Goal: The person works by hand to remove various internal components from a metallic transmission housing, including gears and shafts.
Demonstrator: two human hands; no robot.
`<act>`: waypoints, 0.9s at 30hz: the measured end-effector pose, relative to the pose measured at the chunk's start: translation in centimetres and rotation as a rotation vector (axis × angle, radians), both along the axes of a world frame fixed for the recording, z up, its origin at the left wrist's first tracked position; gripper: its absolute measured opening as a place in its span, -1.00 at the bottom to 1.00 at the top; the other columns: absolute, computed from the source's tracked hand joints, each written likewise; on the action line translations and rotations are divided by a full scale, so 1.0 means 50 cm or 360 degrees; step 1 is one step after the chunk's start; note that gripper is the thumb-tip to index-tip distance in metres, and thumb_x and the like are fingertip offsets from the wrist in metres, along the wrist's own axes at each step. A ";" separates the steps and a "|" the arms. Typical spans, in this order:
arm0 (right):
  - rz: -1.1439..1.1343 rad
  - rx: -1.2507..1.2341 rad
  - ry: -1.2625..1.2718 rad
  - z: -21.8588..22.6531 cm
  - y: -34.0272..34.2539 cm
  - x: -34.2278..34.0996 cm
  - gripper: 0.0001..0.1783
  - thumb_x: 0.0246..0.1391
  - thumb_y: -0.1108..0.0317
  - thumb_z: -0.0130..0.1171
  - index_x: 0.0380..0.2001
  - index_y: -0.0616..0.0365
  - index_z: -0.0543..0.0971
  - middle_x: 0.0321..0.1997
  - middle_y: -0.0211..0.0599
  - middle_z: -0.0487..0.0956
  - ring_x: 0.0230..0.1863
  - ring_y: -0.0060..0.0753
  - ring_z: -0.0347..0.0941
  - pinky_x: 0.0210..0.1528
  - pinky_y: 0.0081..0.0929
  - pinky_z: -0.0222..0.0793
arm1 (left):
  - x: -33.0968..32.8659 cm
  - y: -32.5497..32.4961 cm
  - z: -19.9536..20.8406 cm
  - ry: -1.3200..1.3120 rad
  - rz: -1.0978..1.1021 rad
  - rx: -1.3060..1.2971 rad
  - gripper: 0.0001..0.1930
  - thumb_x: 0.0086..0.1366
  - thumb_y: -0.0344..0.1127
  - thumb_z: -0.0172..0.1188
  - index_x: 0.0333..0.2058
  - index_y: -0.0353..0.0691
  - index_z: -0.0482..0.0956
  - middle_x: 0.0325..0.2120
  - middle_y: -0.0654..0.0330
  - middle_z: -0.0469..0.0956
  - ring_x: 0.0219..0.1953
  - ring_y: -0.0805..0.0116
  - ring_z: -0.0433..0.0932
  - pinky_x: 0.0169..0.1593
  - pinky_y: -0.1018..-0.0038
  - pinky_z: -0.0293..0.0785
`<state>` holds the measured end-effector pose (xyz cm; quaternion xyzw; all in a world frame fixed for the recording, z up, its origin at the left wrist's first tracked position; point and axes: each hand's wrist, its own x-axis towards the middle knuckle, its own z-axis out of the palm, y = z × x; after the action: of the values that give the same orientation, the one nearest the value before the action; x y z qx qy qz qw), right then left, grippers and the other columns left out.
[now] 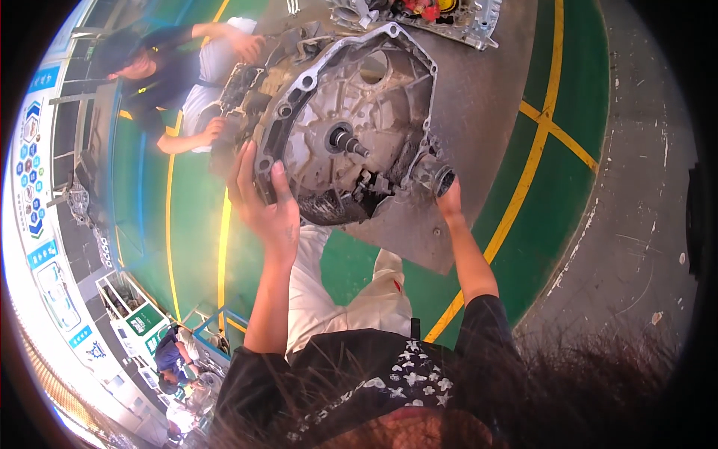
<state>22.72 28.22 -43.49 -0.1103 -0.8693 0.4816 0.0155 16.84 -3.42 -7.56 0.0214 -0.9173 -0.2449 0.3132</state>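
Gearbox housing (357,101) on bench (482,127), near side; shaft (348,141) in place | left hand (268,202) spread wide at left rim | right hand (451,198) at right, grip hidden | seemingly part-stripped; remainder unclear

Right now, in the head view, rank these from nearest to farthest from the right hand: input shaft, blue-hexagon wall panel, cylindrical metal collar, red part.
1. Cylindrical metal collar: at the right hand.
2. Input shaft: centre of the bell housing.
3. Red part: beyond the housing, top edge.
4. Blue-hexagon wall panel: far left background.
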 end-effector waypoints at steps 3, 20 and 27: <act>0.0136 0.0533 0.0023 0.023 0.011 0.014 -0.67 0.05 0.50 0.18 -0.07 0.28 0.54 -0.07 0.10 0.55 0.02 0.25 0.43 0.09 -0.04 0.39 | 0.000 0.000 -0.001 0.0048 0.0002 -0.0010 -0.59 0.35 -0.43 0.24 0.16 -0.32 0.49 0.10 0.01 0.53 0.17 0.05 0.46 0.24 0.21 0.34; -0.0815 -0.1436 -0.0808 -0.022 -0.113 0.169 -0.60 0.26 0.10 0.17 -0.07 0.22 0.50 -0.22 -0.19 0.60 -0.21 -0.30 0.60 -0.16 -0.30 0.48 | 0.007 -0.012 0.001 0.0063 0.0025 -0.0022 -0.60 0.36 -0.22 0.25 0.14 -0.16 0.53 0.05 0.05 0.54 0.13 0.09 0.49 0.24 0.21 0.29; -0.0522 0.0205 -0.0320 -0.041 -0.184 0.096 -0.48 0.09 -0.07 0.33 -0.09 0.12 0.55 -0.09 -0.02 0.66 -0.03 0.16 0.58 0.03 -0.05 0.45 | 0.011 -0.018 0.004 0.0083 0.0008 -0.0051 -0.60 0.37 -0.23 0.23 0.14 -0.16 0.52 0.05 0.07 0.53 0.12 0.09 0.50 0.19 0.22 0.33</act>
<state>27.55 19.03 -45.56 -0.2967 -0.8658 0.4027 0.0137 17.40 -4.31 -7.38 0.0121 -0.9126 -0.2298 0.3380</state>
